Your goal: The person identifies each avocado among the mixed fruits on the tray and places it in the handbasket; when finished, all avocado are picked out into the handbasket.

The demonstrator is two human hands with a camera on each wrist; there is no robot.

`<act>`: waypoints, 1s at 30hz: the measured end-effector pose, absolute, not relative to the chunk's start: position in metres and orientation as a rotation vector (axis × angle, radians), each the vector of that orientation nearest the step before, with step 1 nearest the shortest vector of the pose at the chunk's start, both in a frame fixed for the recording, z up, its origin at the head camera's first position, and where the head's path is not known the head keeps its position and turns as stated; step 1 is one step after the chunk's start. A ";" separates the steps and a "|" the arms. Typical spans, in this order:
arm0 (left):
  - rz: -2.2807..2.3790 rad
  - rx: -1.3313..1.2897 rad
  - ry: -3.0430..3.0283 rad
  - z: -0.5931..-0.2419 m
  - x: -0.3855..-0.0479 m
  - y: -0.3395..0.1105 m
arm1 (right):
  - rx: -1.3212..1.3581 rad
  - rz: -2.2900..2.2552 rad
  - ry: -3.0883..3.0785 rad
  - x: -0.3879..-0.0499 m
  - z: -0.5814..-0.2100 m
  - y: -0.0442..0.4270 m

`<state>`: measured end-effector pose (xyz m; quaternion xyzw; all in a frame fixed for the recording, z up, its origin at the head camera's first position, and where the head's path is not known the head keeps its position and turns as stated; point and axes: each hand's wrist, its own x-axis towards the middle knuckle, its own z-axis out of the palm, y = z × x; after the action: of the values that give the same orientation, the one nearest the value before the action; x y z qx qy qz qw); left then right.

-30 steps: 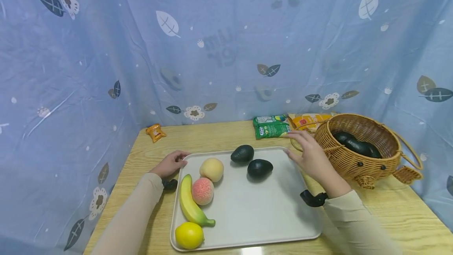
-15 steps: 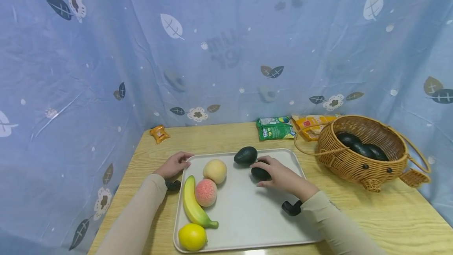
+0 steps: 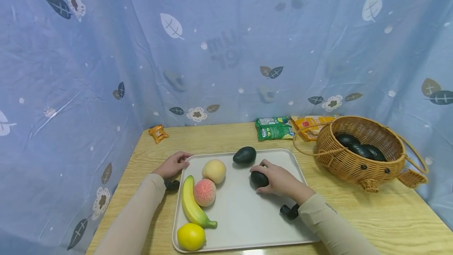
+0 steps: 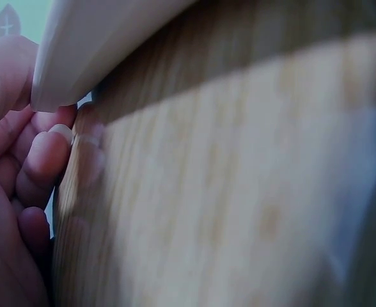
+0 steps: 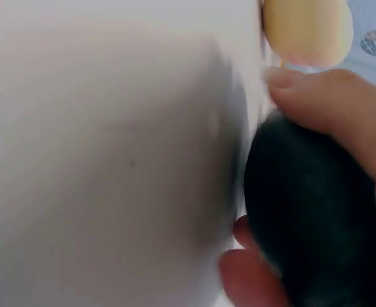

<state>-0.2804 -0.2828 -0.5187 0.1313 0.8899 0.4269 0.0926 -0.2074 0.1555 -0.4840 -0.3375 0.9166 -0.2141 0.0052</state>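
My right hand grips a dark avocado over the right half of a pale tray. In the right wrist view, thumb and fingers wrap the avocado close to the tray surface; whether it touches the tray I cannot tell. A second avocado lies near the tray's far edge. My left hand holds the tray's far left corner, thumb over the rim and fingers curled beneath, as the left wrist view shows on the tray rim.
Along the tray's left side lie a yellow peach, a pink peach, a banana and a lemon. A wicker basket holding several avocados stands right. Green and orange snack bags and a small orange packet lie behind.
My right hand has come from the tray's far right edge to the nearer avocado and taken hold of it, shifting it slightly toward me. My left hand has stayed at the tray corner.
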 end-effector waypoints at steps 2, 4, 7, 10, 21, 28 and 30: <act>1.271 0.384 2.638 -0.520 -0.281 -0.284 | -1.043 -0.673 2.899 -0.208 -0.481 0.156; 1.280 0.375 2.632 -0.521 -0.282 -0.285 | -1.026 -0.694 2.932 -0.208 -0.478 0.156; 1.283 0.368 2.630 -0.522 -0.282 -0.287 | -1.010 -0.729 2.996 -0.210 -0.470 0.158; 1.282 0.360 2.631 -0.522 -0.282 -0.288 | -1.011 -0.749 3.097 -0.213 -0.462 0.162; 1.305 0.376 2.618 -0.521 -0.282 -0.283 | -0.820 -0.719 3.374 -0.226 -0.416 0.212; 1.287 0.362 2.631 -0.521 -0.283 -0.285 | -0.463 -0.658 3.580 -0.229 -0.390 0.259; 1.290 0.377 2.629 -0.521 -0.283 -0.285 | -0.338 -0.656 3.602 -0.228 -0.387 0.272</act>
<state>-0.2826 -0.2852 -0.5209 0.1272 0.8864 0.4350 0.0942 -0.2278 0.2721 -0.3866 -0.0887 0.9448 -0.1721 -0.2642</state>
